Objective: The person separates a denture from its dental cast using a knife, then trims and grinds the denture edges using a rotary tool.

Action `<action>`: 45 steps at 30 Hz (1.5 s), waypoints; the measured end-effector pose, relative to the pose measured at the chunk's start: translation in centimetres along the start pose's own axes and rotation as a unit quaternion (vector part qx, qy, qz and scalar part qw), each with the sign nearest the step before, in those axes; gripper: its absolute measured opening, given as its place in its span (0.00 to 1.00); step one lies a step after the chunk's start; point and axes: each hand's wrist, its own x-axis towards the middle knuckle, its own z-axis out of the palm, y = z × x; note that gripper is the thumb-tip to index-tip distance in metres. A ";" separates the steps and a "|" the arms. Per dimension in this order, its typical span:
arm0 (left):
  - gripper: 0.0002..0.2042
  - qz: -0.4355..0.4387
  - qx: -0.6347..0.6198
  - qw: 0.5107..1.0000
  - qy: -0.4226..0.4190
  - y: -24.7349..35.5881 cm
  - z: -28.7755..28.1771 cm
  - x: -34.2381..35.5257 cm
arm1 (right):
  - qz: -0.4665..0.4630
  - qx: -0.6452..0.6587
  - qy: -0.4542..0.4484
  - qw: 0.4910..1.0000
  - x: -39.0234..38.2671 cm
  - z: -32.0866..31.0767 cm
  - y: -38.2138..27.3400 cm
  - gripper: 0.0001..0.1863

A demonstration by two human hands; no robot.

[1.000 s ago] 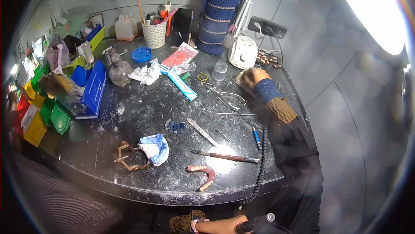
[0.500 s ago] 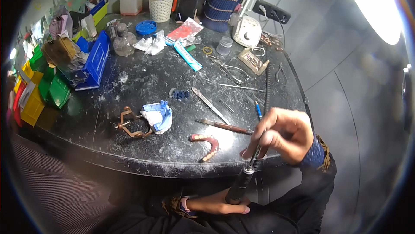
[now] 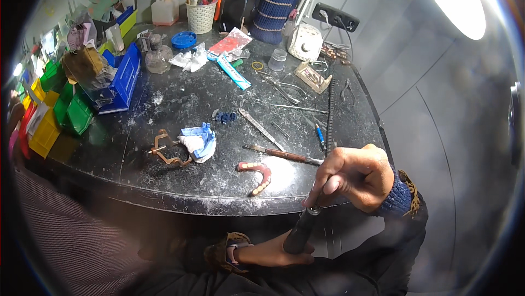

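Black handpiece [image 3: 299, 234]: at 5 o'clock in view, tilted, off the near edge of the surface [image 3: 131, 178]. Gripped round its body by left hand [image 3: 273, 252], apparently for steadiness; pinched at upper end by right hand [image 3: 355, 175], exact contact blurred. From there, towards 11: pink denture [image 3: 266, 175], near edge. Towards 10, farther: brass-coloured frame [image 3: 178, 160]; between, open room.

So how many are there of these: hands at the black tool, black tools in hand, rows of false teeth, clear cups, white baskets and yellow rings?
Hands: 2, left hand and right hand
Black tool: 1
False teeth: 1
Clear cup: 1
White basket: 1
Yellow ring: 1
Total: 7
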 end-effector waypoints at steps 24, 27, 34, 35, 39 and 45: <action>0.18 0.045 -0.028 0.999 -0.003 6.6 0.4 0.3 | -0.042 0.361 0.086 0.928 -1.7 6.0 3.9 0.21; 0.30 0.261 0.507 0.794 0.211 7.0 -3.4 -0.4 | -0.073 0.309 0.168 0.933 -1.3 3.5 2.0 0.20; 0.27 0.073 0.648 0.704 0.282 8.7 -7.0 -3.0 | -0.112 0.177 0.182 0.961 1.9 -0.8 1.5 0.32; 0.27 0.071 0.648 0.703 0.283 8.8 -7.1 -3.0 | -0.125 0.133 0.157 0.971 2.5 -1.3 2.0 0.32; 0.24 0.081 0.603 0.733 0.304 8.7 -7.4 -3.0 | -0.136 0.049 0.107 0.984 4.0 -1.6 3.2 0.30; 0.44 0.367 0.294 0.794 0.387 9.1 -5.4 -1.7 | -0.206 0.024 0.036 0.978 4.2 -1.7 5.5 0.19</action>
